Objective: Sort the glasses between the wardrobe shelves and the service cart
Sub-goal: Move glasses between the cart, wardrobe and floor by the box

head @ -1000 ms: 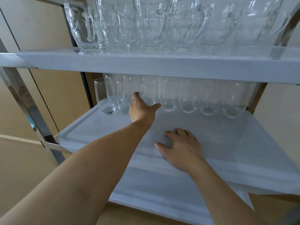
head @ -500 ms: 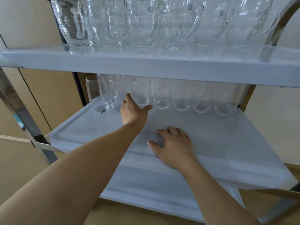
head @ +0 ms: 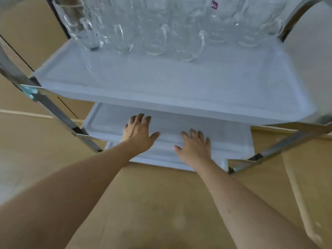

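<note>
Tan floor [head: 161, 203] beneath a white service cart [head: 179, 105]. Glass mugs [head: 152, 33] stand at the top shelf's back. Left hand [head: 138, 133] and right hand [head: 195, 148] lie flat, fingers spread, on the middle shelf [head: 107, 121].

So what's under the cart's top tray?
Under the top tray lies a second white tray, with the left hand and right hand flat on it. Its rear half is covered; any glasses there can't be seen.

Clear, glossy glass mugs [head: 154, 29] stand on matt white plastic shelves [head: 161, 83]; the cart frame [head: 59, 114] is shiny polished metal.
</note>
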`<state>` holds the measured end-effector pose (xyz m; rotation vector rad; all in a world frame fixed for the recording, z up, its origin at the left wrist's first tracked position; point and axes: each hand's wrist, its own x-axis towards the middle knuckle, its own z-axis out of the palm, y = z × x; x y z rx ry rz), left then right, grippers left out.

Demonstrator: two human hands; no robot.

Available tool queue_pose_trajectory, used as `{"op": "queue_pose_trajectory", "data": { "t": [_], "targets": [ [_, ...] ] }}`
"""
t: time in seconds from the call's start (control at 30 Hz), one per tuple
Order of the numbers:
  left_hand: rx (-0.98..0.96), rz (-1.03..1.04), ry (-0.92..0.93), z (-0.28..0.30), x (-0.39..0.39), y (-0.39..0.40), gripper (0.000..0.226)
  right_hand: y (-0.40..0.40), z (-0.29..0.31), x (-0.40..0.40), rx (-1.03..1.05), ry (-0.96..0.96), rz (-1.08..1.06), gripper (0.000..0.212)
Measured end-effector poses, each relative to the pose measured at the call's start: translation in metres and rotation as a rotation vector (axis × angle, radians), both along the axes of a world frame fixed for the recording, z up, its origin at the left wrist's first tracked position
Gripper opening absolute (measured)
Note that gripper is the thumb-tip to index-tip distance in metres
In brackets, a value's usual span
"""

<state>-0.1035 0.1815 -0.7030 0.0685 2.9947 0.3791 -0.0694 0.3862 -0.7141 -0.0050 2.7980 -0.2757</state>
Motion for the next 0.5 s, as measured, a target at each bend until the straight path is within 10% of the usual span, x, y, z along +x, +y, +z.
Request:
{"op": "queue_pose_trajectory", "data": {
  "t": [0.5],
  "targets": [
    [0.093, -0.331, -0.228, 0.295, 0.146, 0.061, 0.068, 0.04, 0.302, 0.177, -0.039, -0.114, -0.352, 0.07]
  ]
}}
